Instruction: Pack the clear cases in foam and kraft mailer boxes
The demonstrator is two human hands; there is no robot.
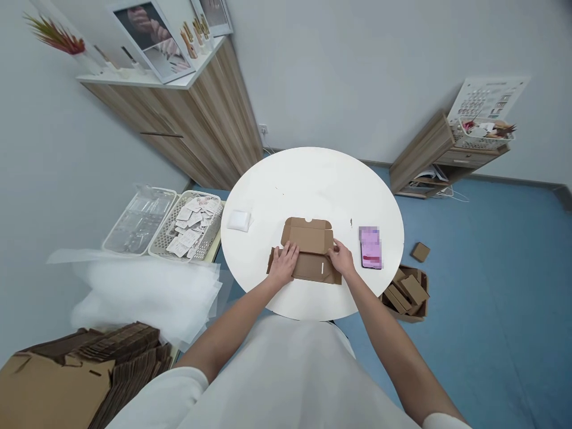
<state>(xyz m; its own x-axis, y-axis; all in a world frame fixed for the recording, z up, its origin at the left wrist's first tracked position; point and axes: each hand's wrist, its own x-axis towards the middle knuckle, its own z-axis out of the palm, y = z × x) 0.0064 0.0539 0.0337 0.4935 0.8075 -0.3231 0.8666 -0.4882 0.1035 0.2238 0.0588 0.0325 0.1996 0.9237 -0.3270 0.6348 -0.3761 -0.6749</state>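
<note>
A brown cardboard box blank (308,237), partly unfolded, lies on the round white table (313,179) in front of me. Its upper panel has side flaps and a notched tab at the far edge; the lower panel shows a small white slot. My left hand (285,262) rests on the left part of the cardboard with its fingers stretched out. At the right edge, near the fold, my right hand (341,258) pinches the cardboard between thumb and fingers. A small white packet (239,220) sits left of the box, and a phone (370,249) with a pinkish screen lies to its right.
Left of the table stand a basket of small cards (193,223), a bin of clear plastic (142,217), white foam sheets (147,295) and stacked flat cardboard (58,387). On the floor at right is a carton of folded boxes (407,292), with one small box (420,251) beside it.
</note>
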